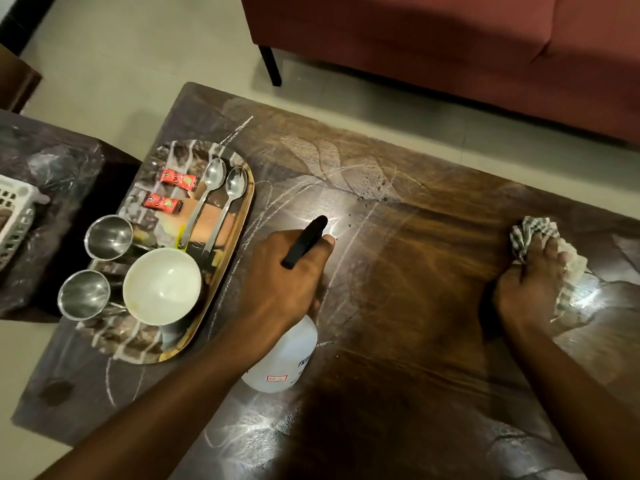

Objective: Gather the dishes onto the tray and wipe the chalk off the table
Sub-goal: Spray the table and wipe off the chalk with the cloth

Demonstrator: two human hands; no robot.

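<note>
A shiny oval tray (239, 233) lies on the left of the dark wooden table (415, 341). On it stand two steel cups (108, 237) (83, 294) and a white bowl (162, 285), with two spoons (207, 195) (228, 206) and two red sachets (175, 178) (162, 203) behind. White chalk lines (277, 202) cross the table's middle and left. My left hand (284, 278) grips a white spray bottle (282, 358) by its black trigger head, nozzle over the chalk; droplets glisten beyond it. My right hand (530, 282) presses a crumpled checked cloth (533, 233) on the table's right side.
A red-brown sofa (450, 46) with a black leg (270, 65) stands beyond the table. A second dark table (62, 168) at the left holds a white plastic basket (15, 220). Pale tiled floor (121, 64) surrounds both.
</note>
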